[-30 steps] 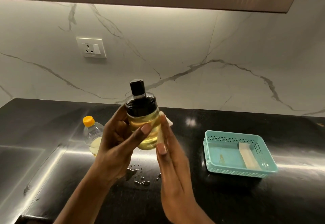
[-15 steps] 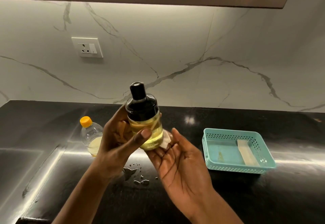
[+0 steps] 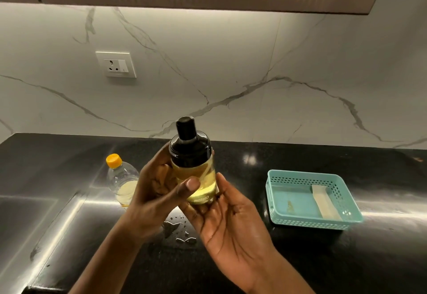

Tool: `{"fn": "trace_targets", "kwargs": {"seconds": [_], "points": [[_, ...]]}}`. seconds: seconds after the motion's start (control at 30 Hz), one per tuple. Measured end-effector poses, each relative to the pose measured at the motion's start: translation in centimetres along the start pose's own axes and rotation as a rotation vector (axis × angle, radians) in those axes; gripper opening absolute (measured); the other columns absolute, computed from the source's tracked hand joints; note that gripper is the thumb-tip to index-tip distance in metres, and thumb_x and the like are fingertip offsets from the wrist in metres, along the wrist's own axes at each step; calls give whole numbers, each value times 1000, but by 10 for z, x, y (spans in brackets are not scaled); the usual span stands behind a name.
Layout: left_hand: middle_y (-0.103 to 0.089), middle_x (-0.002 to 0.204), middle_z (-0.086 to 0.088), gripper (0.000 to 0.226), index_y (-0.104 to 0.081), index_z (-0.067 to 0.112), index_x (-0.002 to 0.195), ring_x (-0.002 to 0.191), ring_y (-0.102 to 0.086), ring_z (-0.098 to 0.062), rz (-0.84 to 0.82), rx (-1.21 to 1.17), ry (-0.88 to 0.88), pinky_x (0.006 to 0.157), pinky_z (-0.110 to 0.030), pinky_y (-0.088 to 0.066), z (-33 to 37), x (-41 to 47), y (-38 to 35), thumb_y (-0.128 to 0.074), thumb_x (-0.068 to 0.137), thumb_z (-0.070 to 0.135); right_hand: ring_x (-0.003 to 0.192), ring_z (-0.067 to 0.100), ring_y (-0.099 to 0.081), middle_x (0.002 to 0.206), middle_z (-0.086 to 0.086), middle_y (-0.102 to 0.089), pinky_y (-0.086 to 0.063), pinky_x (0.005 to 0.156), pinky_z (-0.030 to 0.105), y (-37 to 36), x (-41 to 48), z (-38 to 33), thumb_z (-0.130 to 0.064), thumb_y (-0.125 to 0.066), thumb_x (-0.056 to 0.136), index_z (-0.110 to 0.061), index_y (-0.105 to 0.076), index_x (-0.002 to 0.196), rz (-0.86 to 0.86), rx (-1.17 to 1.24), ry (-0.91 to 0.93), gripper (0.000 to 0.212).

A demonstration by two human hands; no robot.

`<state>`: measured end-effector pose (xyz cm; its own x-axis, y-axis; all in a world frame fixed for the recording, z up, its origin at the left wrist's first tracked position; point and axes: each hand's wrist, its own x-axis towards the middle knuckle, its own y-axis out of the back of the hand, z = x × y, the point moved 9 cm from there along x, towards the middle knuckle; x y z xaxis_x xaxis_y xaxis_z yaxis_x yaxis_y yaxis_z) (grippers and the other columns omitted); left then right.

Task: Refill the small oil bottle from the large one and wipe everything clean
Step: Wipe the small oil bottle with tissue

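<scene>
I hold the small oil bottle above the black counter; it is glass with a wide black cap and holds yellow oil. My left hand grips its body, thumb across the front. My right hand lies palm up with straight fingers under the bottle's base, touching it. No cloth shows in either hand. The large bottle, clear plastic with an orange cap and a little oil at the bottom, stands on the counter behind my left hand. Spilled drops lie on the counter below my hands.
A teal perforated basket stands on the counter to the right, with a beige strip inside. A marble wall with a white socket rises behind. A sunken black basin lies at the left, and a cabinet hangs overhead.
My right hand turned from edge-on against the bottle's side to palm up beneath its base. The white cloth seen between hand and bottle has gone out of sight.
</scene>
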<state>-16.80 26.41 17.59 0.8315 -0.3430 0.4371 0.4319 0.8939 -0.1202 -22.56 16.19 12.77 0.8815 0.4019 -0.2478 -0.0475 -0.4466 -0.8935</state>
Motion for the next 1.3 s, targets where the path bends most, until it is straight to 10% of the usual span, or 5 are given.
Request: {"fn": "trace_targets", "kwargs": {"seconds": [0.47, 0.57, 0.77, 0.97, 1.3], "points": [[-74, 127, -12, 67, -61, 18, 139, 117, -74, -33, 285, 145, 23, 89, -39, -65, 18, -3, -13, -89, 83, 42, 125, -1, -65, 132, -21, -71, -54, 97, 14, -20, -26, -47, -37, -64, 103, -50, -64, 135, 168, -920, 810, 34], [-73, 129, -14, 63, -63, 24, 138, 119, -73, -35, 219, 71, 21, 94, -43, -63, 22, -1, -15, -89, 85, 43, 150, 11, -46, 156, -14, -55, -44, 119, 35, -27, -33, -47, -19, -52, 111, -29, -50, 156, 53, -1047, 957, 46], [-68, 138, -14, 71, -49, 11, 151, 124, -69, -38, 110, 108, 22, 99, -48, -60, 18, -3, -22, -83, 93, 33, 157, 12, -33, 170, -10, -35, -39, 124, 42, -60, -24, -56, -30, -40, 113, -22, -26, 167, -123, -1385, 928, 57], [-69, 137, -8, 71, -51, 19, 152, 126, -70, -33, 109, 315, 34, 97, -55, -62, 17, -5, -17, -85, 91, 34, 132, 8, -62, 137, -12, -67, -56, 107, 41, -80, -12, -88, -45, -55, 104, -29, -59, 142, -174, -1510, 764, 41], [-68, 140, 1, 73, -51, 29, 149, 132, -66, -25, 177, 395, 27, 101, -42, -61, 11, -11, -8, -85, 85, 38, 95, -17, -66, 118, -27, -67, -50, 80, 2, -62, -34, -90, -19, -60, 104, -34, -58, 147, -53, -1648, 908, 46]]}}
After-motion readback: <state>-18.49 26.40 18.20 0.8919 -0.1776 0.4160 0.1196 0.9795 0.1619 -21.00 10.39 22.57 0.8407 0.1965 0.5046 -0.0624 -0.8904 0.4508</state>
